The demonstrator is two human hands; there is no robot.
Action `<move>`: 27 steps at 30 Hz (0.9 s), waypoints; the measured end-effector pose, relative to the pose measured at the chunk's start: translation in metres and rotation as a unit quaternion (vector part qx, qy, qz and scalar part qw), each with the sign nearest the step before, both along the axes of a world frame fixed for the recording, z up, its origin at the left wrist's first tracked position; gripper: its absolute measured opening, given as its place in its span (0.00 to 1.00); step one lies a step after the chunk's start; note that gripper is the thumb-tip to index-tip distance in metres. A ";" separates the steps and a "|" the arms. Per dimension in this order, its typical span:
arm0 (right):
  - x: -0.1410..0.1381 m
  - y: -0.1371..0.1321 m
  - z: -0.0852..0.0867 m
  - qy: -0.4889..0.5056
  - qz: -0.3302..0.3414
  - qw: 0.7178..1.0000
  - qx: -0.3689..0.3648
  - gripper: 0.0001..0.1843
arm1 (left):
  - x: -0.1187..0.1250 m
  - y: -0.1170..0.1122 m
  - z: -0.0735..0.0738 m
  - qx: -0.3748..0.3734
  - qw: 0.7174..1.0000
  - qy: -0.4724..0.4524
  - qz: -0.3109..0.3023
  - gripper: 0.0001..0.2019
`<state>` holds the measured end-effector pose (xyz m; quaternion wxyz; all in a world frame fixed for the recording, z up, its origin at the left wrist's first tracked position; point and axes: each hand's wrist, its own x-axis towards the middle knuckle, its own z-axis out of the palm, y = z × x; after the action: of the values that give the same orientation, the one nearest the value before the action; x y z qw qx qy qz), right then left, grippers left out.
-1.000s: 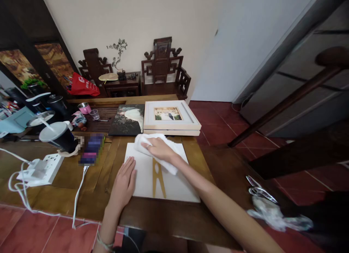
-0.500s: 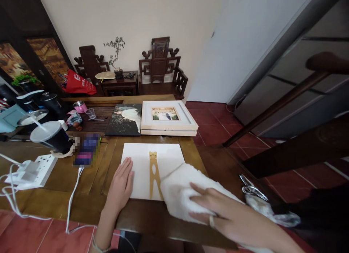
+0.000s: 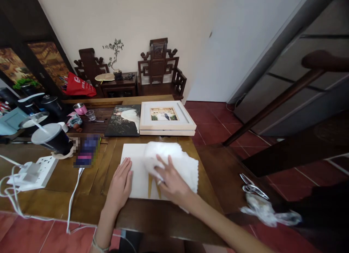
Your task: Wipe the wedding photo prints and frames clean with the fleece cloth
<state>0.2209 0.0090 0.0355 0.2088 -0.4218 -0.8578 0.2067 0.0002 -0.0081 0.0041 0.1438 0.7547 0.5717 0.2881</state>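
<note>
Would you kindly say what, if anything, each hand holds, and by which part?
The right hand holds the white cloth near its middle; the left hand rests on the white board, holding nothing.

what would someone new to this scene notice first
Probably the bright white cloth under the spread fingers of the right hand, partly covering a white board on the wooden table. Just beyond the board, a pale-framed picture also stands out, lying face up. At the back left, a red bag catches the eye.

Right hand (image 3: 171, 182) on white cloth (image 3: 188, 169) (left hand (image 3: 120, 182) on board (image 3: 138, 180)).
</note>
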 end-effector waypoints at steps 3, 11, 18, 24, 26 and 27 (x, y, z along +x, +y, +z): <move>0.003 -0.041 0.013 0.023 0.090 0.995 -0.026 0.17 | 0.000 -0.001 0.000 -0.002 1.000 0.000 0.003 0.21; 0.027 -0.023 0.040 -0.008 0.066 0.991 -0.117 0.13 | 0.001 0.000 0.001 -0.008 1.000 -0.006 -0.002 0.21; -0.020 0.045 0.013 -0.065 -0.009 0.998 0.019 0.15 | 0.000 -0.001 0.004 -0.009 0.999 -0.036 -0.004 0.21; -0.033 -0.001 0.011 -0.026 0.131 0.991 0.019 0.13 | -0.003 -0.004 0.008 -0.002 0.992 -0.108 0.058 0.22; -0.022 -0.021 0.023 0.007 0.176 0.984 -0.017 0.11 | -0.003 -0.005 0.008 0.000 0.992 -0.113 0.063 0.22; -0.014 -0.028 0.030 0.019 0.196 0.979 -0.043 0.10 | -0.003 -0.005 0.007 -0.005 0.993 -0.108 0.055 0.22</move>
<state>0.2070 -0.0188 0.0657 0.1617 -0.2500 -0.9101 0.2883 -0.0029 -0.0131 0.0114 0.1923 0.6856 0.5952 0.3725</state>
